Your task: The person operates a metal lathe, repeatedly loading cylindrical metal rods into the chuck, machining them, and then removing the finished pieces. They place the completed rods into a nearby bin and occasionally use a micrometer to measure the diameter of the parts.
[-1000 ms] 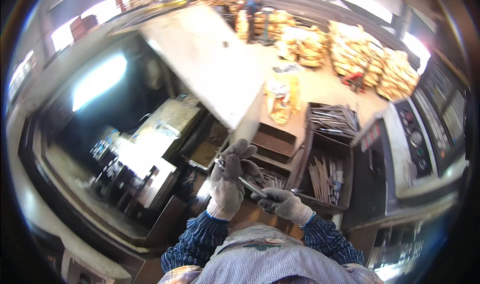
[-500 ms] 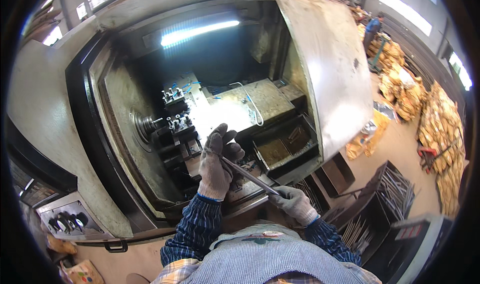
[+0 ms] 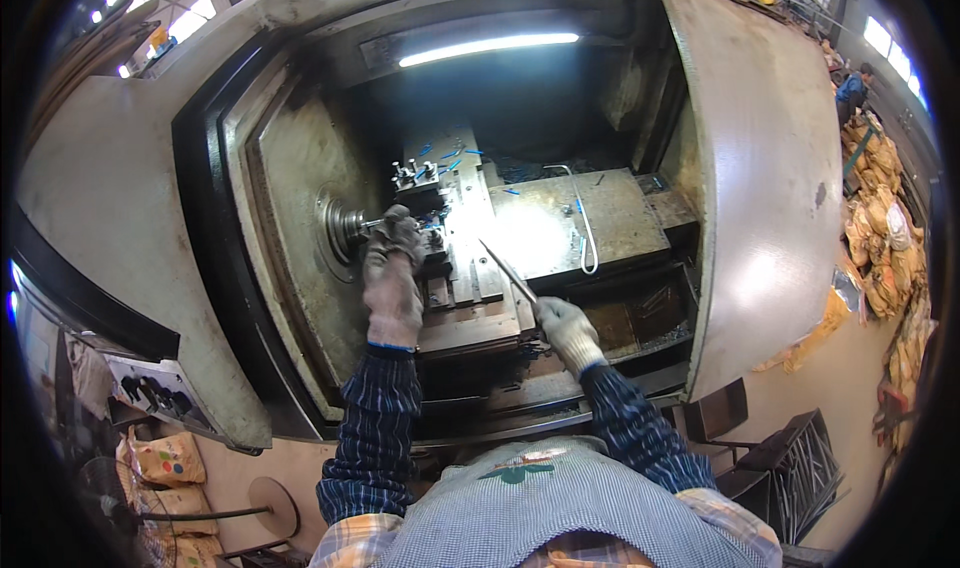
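My left hand (image 3: 393, 273), in a soiled grey-white work glove, reaches into the lathe. Its fingers are curled at the end of a short metal rod (image 3: 372, 224) that sticks out of the chuck (image 3: 343, 226), and they hide that end. A longer metal rod (image 3: 508, 270) is gripped near one end by my gloved right hand (image 3: 568, 330). This rod slants up and left over the lathe's carriage (image 3: 470, 273), its free end under the bright light. The tool post (image 3: 418, 175) with its bolts stands just beyond my left hand.
A bent white coolant pipe (image 3: 588, 228) rises over the flat bed cover (image 3: 625, 213). The sliding door (image 3: 765, 188) stands to the right. Bins of metal rods (image 3: 800, 468) sit at the lower right. Blue chips lie around the tool post. A person (image 3: 853, 90) is far back by wrapped bundles.
My left hand has left the long rod and moved to the chuck. My right hand still holds that rod, now further into the machine. The view has shifted left and closer.
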